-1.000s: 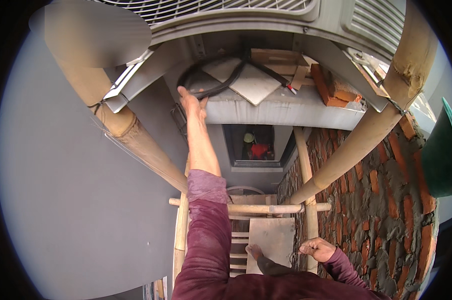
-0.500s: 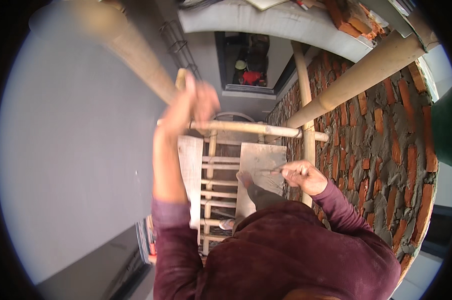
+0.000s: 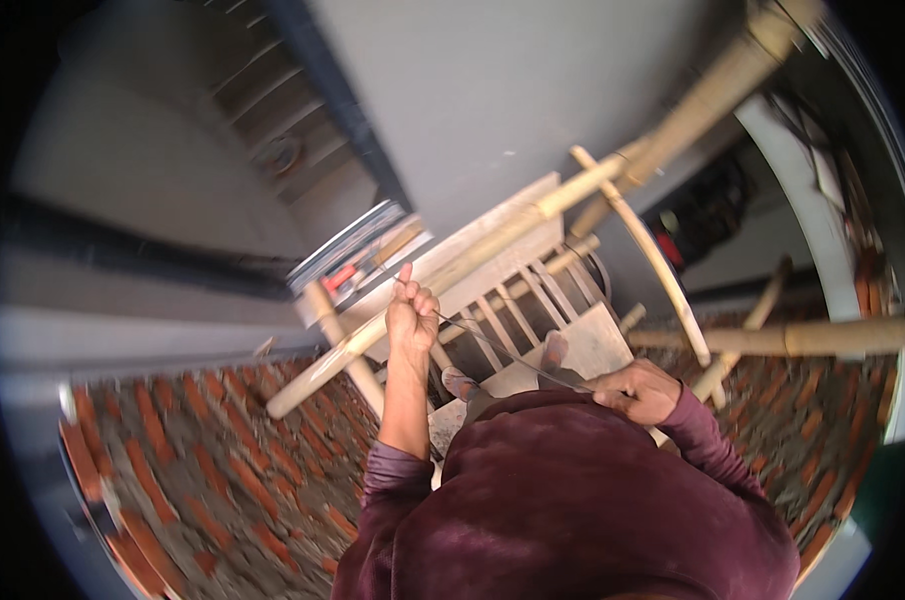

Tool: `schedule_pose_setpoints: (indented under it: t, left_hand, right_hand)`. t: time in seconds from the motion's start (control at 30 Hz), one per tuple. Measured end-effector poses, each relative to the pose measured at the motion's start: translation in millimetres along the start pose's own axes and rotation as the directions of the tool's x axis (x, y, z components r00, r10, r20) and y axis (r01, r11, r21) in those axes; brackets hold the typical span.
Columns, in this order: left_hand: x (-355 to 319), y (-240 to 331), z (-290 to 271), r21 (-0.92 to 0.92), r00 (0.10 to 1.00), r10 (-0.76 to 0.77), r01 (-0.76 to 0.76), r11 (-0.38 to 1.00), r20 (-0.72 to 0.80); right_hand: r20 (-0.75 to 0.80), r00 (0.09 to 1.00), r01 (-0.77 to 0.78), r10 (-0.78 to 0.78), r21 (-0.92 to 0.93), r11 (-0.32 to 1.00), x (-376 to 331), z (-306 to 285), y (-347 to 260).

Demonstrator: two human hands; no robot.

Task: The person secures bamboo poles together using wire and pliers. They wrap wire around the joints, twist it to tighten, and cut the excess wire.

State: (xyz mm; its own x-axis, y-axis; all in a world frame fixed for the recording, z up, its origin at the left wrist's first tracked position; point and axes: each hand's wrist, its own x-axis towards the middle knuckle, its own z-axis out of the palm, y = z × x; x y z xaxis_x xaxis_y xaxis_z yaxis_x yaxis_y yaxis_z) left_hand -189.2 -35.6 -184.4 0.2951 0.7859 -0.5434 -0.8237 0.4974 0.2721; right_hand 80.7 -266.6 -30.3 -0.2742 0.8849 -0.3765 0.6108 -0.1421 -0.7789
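A thin dark wire (image 3: 518, 356) runs between my two hands in front of my body, sloping down toward the right. My left hand (image 3: 411, 312) is closed on its upper end beside a bamboo rail (image 3: 338, 362), with one finger pointing up. Close to my waist, my right hand (image 3: 641, 392) pinches the other end, its fingertips partly hidden from view. Below the wire, my feet rest on the scaffold, one of them on a wooden board (image 3: 595, 342).
Rough brick walls stand on the left (image 3: 198, 475) and right (image 3: 813, 425). Bamboo poles (image 3: 793, 338) cross at the right, and a curved bamboo piece (image 3: 653, 245) stands ahead. Beyond the rail is a ledge holding a red object (image 3: 341, 277). A smooth grey wall (image 3: 503, 90) rises ahead.
My view has swung to the left. My left hand, raised and blurred before, is now lower, with the wire stretched across to my right hand. My right hand has come closer to my waist.
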Motion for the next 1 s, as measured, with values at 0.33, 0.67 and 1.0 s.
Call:
schedule_pose_setpoints:
  t: [0.33, 0.67, 1.0]
  left_hand:
    - [-46.0, 108.4, 14.4, -0.043, 0.883, 0.411, -0.412, 0.910, 0.227]
    - [-68.2, 136.8, 51.5, -0.421, 0.750, 0.574, -0.428, 0.800, 0.328]
    - [-75.9, 143.3, 39.5, -0.391, 0.678, 0.709, -0.610, 0.690, 0.194]
  right_hand:
    - [-0.030, 0.969, 0.238, -0.244, -0.123, 0.963, 47.0, 27.5, -27.1]
    - [-0.362, 0.920, 0.107, -0.147, -0.130, 0.986, 68.8, -36.0, 20.3]
    - [-0.514, 0.552, 0.125, -0.656, -0.727, 0.675, 45.1, -126.8, -0.8]
